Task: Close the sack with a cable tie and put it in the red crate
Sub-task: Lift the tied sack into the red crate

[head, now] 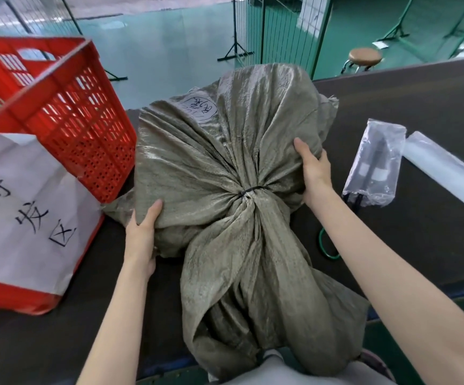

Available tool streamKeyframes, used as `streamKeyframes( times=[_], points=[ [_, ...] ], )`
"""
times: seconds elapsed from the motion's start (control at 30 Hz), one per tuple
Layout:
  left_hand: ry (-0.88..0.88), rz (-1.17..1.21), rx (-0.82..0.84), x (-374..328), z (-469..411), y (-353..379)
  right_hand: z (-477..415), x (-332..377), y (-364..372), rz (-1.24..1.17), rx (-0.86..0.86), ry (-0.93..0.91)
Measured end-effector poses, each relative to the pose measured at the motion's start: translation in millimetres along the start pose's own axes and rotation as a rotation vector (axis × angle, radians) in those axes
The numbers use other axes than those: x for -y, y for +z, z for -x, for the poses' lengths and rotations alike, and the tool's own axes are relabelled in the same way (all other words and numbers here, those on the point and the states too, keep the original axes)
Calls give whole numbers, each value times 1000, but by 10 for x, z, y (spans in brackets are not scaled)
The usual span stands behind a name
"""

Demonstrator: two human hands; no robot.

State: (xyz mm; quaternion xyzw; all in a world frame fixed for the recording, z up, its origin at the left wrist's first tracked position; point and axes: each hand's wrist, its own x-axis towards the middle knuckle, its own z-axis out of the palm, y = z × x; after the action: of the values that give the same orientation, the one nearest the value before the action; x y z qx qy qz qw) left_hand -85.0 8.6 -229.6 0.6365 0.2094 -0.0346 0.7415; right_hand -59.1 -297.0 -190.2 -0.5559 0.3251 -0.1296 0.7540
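Note:
A bulging grey-green woven sack (214, 151) lies on the dark table, its neck cinched by a black cable tie (250, 190). The loose mouth of the sack (258, 287) trails toward me over the table's front edge. My left hand (141, 232) grips the sack's lower left side. My right hand (314, 168) grips its right side. The red crate (58, 107), a perforated plastic one, stands to the left of the sack, touching it, with a white paper sign (28, 201) on its near side.
A clear plastic bag (375, 165) holding black cable ties lies right of the sack, beside a white roll (447, 176). A green ring (326, 247) lies near my right forearm. Beyond the dark table (419, 107) are a green floor, wire fence panels and a round stool (364, 56).

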Motion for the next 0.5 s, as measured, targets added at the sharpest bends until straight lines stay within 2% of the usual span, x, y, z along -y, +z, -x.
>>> streamKeyframes(
  times=[0.3,0.5],
  points=[
    [199,-51,40,-16,135,-45,117,-5,-153,-170,33,-9],
    [310,-36,46,-49,261,-69,269,57,-268,-282,70,-76]
  ],
)
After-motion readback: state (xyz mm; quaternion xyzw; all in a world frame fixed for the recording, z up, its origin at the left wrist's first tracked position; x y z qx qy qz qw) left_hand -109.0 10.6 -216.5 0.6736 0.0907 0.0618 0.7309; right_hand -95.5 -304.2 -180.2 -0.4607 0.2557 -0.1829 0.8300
